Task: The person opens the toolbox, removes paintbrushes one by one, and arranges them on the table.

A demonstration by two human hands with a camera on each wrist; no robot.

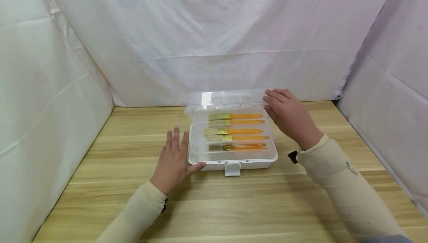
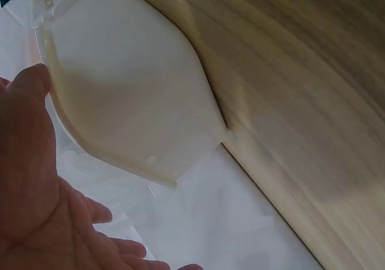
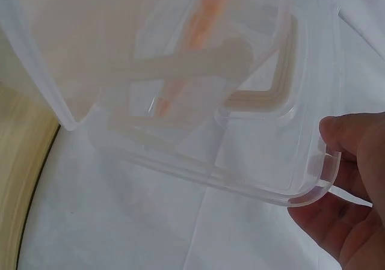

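Observation:
A white plastic box (image 1: 255,165) stands on the table with its clear lid (image 1: 230,98) raised at the back. My right hand (image 1: 289,114) holds the lid's right corner; in the right wrist view the thumb and fingers pinch the clear lid (image 3: 258,189) at its rim. Several flat paintbrushes (image 1: 245,131) with orange handles lie side by side in the box, bristles to the left. With its fingers spread and fairly straight, my left hand (image 1: 174,161) rests against the box's front left corner. In the left wrist view the thumb touches the white box (image 2: 132,83) at its rim.
A white latch (image 1: 233,169) hangs down at the box's front. Under everything is a wood-grain table (image 1: 133,142). White cloth (image 1: 200,31) hangs behind it, with more cloth along the left and right sides.

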